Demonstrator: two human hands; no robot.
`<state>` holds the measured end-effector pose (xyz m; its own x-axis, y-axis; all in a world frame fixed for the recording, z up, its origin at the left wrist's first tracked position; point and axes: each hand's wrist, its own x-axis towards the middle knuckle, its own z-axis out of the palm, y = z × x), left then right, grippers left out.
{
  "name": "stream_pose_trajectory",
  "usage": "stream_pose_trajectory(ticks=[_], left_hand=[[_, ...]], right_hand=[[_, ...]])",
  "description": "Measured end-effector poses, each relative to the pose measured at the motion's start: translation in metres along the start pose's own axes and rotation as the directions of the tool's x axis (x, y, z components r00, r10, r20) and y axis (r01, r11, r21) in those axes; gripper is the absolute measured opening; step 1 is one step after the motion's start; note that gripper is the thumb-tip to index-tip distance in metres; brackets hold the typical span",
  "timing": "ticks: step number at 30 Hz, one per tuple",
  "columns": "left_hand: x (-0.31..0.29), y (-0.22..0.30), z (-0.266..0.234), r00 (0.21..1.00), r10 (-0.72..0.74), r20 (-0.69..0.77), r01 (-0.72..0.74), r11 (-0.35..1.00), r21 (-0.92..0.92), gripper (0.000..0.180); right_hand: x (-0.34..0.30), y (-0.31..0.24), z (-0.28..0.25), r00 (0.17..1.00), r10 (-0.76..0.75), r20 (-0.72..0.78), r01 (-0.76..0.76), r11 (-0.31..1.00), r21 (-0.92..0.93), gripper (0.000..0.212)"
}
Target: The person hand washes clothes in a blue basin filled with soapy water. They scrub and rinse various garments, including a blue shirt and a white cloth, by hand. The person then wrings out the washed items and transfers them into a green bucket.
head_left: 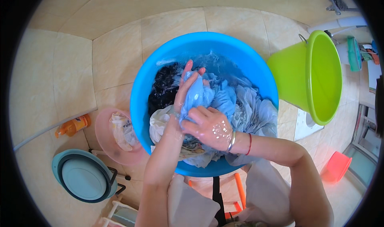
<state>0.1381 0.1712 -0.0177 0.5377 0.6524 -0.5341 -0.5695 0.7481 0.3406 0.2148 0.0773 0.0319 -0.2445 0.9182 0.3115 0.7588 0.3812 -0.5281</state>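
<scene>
A large blue tub (141,119) in front of me holds wet laundry and soapy water. Above the pile, both my hands work on a wet light blue cloth (194,97). My left hand (182,91) is raised with fingers stretched upward, the cloth gathered against its palm and toward the thumb. Curled over the lower part of the same cloth, my right hand (212,127) is closed and wet with suds. Around them lie a black garment (163,87), a white cloth (160,123) and grey-blue fabric (246,105). The cloth's full shape is hidden by my hands.
A lime green bucket (290,81) leans on its side right of the tub. Leftward are a pink basin (105,137) with cloth inside, an orange bottle (74,125) lying down, and a grey-green basin (82,179). A coral container (337,167) stands far right; an orange stool (240,189) is below me.
</scene>
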Motion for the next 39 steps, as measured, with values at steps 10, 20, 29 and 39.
stream_pose_trajectory(ticks=[10, 20, 29, 39], left_hand=[[-0.011, 0.001, 0.012, 0.966, -0.112, 0.233, 0.121, 0.992, -0.023, 0.052], [-0.030, -0.019, -0.007, 0.998, 0.046, 0.030, -0.041, 0.986, -0.164, 0.026], [0.025, 0.015, -0.049, 0.927, -0.262, -0.269, 0.276, 0.961, 0.016, 0.057], [0.073, -0.019, -0.082, 0.900, 0.267, -0.346, -0.057, 0.857, 0.513, 0.045]], right_hand=[[0.036, -0.014, -0.003, 0.971, -0.039, -0.237, 0.034, 0.999, -0.024, 0.013], [0.052, 0.028, 0.013, 0.975, 0.135, -0.177, -0.130, 0.991, 0.043, 0.012], [0.012, 0.165, 0.029, 0.649, 0.761, 0.027, -0.761, 0.647, 0.044, 0.047], [0.012, 0.197, 0.068, 0.514, 0.745, 0.425, -0.693, 0.653, -0.306, 0.036]])
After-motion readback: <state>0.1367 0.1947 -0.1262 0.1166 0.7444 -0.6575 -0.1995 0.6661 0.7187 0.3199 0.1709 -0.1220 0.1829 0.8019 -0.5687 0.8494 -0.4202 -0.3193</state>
